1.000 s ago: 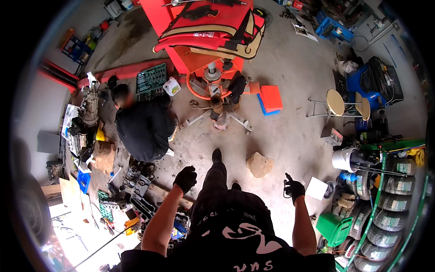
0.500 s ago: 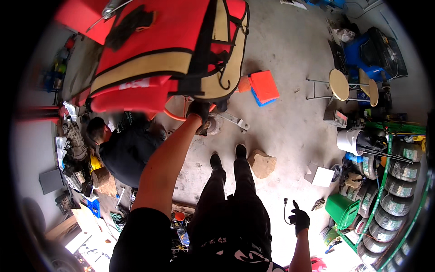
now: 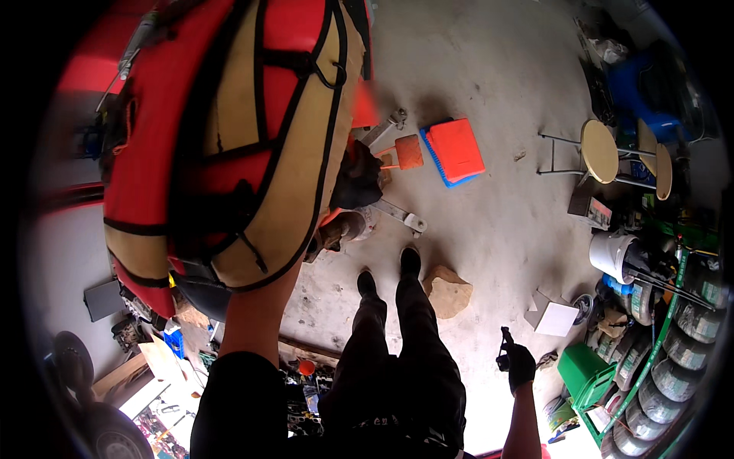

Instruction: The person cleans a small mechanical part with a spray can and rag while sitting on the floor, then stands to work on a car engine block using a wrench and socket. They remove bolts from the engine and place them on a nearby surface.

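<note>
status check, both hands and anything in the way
Left hand hidden behind red-and-tan cover. Right hand gloved, apparently holding small dark item. Cover blocks view of left fingers.

a grey floor [image 3: 505,245], brightest at the near end, bears a round-seated stool [image 3: 599,151].

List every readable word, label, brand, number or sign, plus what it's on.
Nothing clear enough to quote.
Stacked tyres: pale labels, too small to read.
Green rack post: pale marks, too small.
Small box: reddish print, too small.
Dark shirt: pale marks, too dim.
Red-and-tan cover: no lettering I can make out.
</note>
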`<act>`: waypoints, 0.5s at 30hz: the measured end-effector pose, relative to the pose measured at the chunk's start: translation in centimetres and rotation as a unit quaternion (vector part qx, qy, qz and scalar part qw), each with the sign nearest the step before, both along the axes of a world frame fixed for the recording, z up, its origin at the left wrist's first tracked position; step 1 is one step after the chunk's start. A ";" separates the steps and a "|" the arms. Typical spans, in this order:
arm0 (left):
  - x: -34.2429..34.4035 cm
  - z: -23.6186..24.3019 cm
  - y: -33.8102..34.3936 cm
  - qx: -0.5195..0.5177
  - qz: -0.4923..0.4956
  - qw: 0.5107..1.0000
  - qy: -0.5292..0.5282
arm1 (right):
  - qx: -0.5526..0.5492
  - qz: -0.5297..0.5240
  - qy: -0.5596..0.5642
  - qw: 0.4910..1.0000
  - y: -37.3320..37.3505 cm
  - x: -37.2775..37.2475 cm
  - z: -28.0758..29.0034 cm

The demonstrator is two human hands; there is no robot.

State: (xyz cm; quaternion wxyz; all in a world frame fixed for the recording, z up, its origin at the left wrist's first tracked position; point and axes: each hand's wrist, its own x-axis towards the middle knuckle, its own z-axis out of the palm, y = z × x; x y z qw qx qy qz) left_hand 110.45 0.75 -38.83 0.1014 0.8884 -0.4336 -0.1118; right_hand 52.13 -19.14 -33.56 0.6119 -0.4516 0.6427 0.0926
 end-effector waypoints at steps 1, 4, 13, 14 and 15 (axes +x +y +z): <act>-1.4 3.6 -0.3 -0.032 -0.013 0.999 0.008 | -0.013 -0.001 -0.024 1.000 -0.9 1.3 -0.3; -6.5 12.6 0.2 -0.124 -0.039 0.991 0.043 | -0.046 0.085 -0.094 0.991 -3.7 8.8 2.9; -23.5 30.5 16.0 -0.493 0.339 0.750 0.282 | -0.256 0.566 -0.440 0.649 3.8 29.8 21.9; -24.6 31.2 18.5 -0.505 0.345 0.731 0.302 | -0.265 0.597 -0.483 0.583 6.1 31.0 23.5; -26.2 32.8 20.3 -0.548 0.318 0.720 0.285 | -0.276 0.623 -0.532 0.503 9.2 31.8 25.6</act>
